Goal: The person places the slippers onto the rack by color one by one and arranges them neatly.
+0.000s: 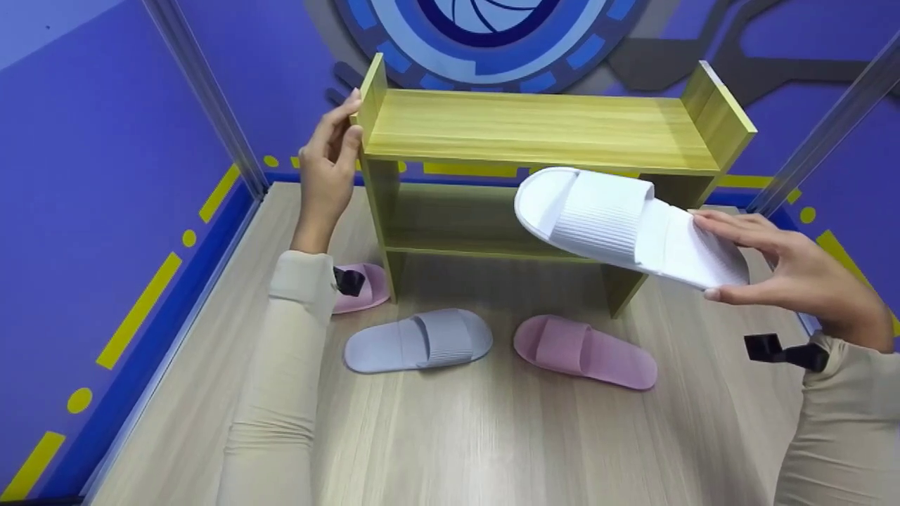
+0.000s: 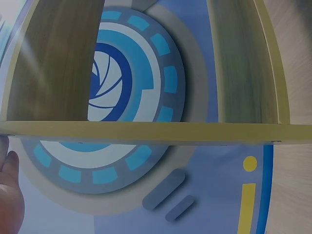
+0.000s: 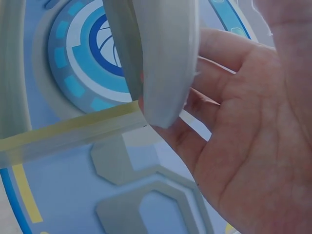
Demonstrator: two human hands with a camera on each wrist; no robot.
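My right hand (image 1: 801,267) grips a white slide slipper (image 1: 605,218) by its heel end, thumb on the near edge and fingers on the far one. The slipper is raised in front of the shelf's right half, toe pointing left. In the right wrist view the slipper (image 3: 168,58) appears edge-on beside my palm (image 3: 248,136). My left hand (image 1: 330,165) touches the outer side of the left panel of a wooden shoe rack (image 1: 541,130), near its top, with fingertips and thumb at the board. Only part of that hand (image 2: 9,190) enters the left wrist view.
On the wood-grain floor (image 1: 464,443) before the rack lie a grey-white slipper (image 1: 404,341) and a pink slipper (image 1: 590,351). Another pink slipper (image 1: 373,284) lies by the rack's left foot, partly behind my left sleeve (image 1: 281,379). Blue patterned walls (image 1: 105,176) enclose the space.
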